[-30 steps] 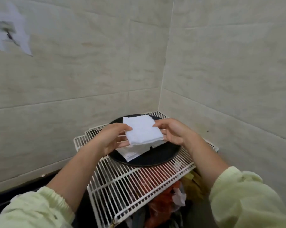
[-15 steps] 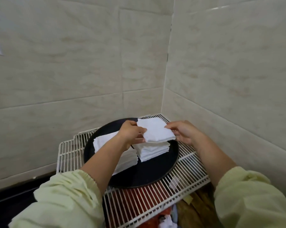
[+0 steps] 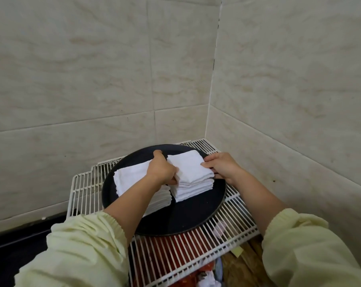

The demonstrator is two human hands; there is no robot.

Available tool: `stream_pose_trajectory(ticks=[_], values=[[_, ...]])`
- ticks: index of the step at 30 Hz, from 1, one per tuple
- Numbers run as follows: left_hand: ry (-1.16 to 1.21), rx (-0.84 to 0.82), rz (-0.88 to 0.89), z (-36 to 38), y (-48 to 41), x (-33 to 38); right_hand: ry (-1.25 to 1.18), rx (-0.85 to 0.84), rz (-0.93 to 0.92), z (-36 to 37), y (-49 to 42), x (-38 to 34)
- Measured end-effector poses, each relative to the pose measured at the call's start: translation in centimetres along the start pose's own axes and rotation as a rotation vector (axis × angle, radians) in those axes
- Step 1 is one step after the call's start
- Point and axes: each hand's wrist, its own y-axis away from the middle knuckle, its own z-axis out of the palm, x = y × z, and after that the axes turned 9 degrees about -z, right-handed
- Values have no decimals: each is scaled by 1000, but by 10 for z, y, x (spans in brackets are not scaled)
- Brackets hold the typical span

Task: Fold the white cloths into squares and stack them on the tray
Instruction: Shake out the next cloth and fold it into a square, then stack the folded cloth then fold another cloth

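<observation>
A round black tray point(image 3: 198, 214) lies on a white wire rack in the corner of two tiled walls. Two stacks of folded white cloths stand on it: a left stack point(image 3: 131, 179), partly hidden by my left forearm, and a right stack point(image 3: 193, 186). A folded white square cloth point(image 3: 189, 165) lies on top of the right stack. My left hand point(image 3: 162, 169) pinches its left edge, and my right hand point(image 3: 222, 166) pinches its right edge.
The white wire rack point(image 3: 233, 222) juts out from the corner, with red and other items showing under its bars point(image 3: 167, 257). Tiled walls close off the back and right. A dark floor strip point(image 3: 13, 247) runs along the left wall's base.
Both hands have lowered the folded cloth onto the right stack. The view has shifted closer, showing the left stack in full.
</observation>
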Motion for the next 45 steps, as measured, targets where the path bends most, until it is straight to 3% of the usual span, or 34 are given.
stream_pose_trajectory(ticks=[14, 20, 26, 31, 36, 45], values=[[-462, 226, 263, 5, -2, -9, 467, 85, -297, 8, 7, 13], [-475, 297, 410, -8, 5, -9, 678, 168, -508, 14, 10, -7], [-402, 495, 533, -61, 26, -32, 684, 16, -712, 74, 38, -33], [-216, 671, 469, -136, 52, -84, 653, -126, -827, 154, 75, -56], [-243, 759, 342, -206, 94, -158, 703, -313, -944, 244, 123, -61], [-324, 939, -76, -350, 241, -349, 775, -725, -1046, 455, 284, -25]])
